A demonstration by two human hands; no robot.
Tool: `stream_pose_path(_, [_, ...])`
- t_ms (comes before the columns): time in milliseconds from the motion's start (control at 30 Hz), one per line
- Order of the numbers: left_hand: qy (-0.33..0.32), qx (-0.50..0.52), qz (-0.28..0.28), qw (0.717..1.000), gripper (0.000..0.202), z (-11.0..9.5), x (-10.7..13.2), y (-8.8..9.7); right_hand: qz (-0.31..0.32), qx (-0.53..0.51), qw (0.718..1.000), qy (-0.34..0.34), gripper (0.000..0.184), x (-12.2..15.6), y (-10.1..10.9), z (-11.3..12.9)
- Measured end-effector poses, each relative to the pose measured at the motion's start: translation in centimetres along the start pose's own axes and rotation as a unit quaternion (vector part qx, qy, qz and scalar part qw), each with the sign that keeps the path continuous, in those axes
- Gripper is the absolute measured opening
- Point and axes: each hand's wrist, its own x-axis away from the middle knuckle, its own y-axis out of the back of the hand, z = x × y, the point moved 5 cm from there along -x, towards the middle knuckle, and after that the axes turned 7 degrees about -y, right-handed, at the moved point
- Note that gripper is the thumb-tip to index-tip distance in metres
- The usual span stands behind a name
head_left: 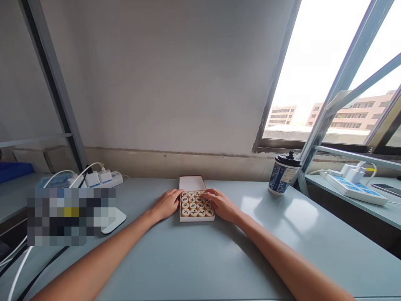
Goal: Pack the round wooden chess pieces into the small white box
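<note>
A shallow white box of round, pale Chinese chess pieces sits on the desk between my hands. The pieces lie in rows, their dark characters facing up. Against the box's left side lies my left hand, with fingers bent round the back left corner. My right hand comes over the right rim, fingers stretched across the pieces at the back right. Those fingers partly hide the corner pieces, and no piece is seen lifted. Behind the box stands its open lid, pale inside with a red edge.
A lidded blue-patterned paper cup stands at the back right of the grey desk. Power strips with chargers sit at the left and right. Cables and a blurred patch lie on the left. A metal frame borders the window.
</note>
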Motion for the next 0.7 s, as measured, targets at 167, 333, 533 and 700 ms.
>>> stream_pose_path(167, [0.002, -0.001, 0.0, 1.0, 0.032, -0.06, 0.03, 0.07, -0.002, -0.002, 1.0, 0.004, 0.066, 0.13, 0.29, 0.1])
stream_pose_path(333, [-0.004, -0.002, 0.0, 1.0, 0.032, -0.18, 0.0, 0.07, 0.009, -0.003, 1.0, 0.006, 0.064, 0.28, 0.19, 0.26])
stream_pose_path(533, [-0.009, -0.006, -0.001, 1.0, 0.032, -0.19, 0.01, 0.06, 0.018, 0.017, 1.0, 0.008, 0.062, 0.15, -0.02, 0.1])
stream_pose_path(700, [-0.012, -0.011, 0.004, 1.0, 0.032, -0.26, 0.05, 0.14, 0.014, 0.029, 0.999, 0.002, 0.06, 0.14, -0.34, 0.05])
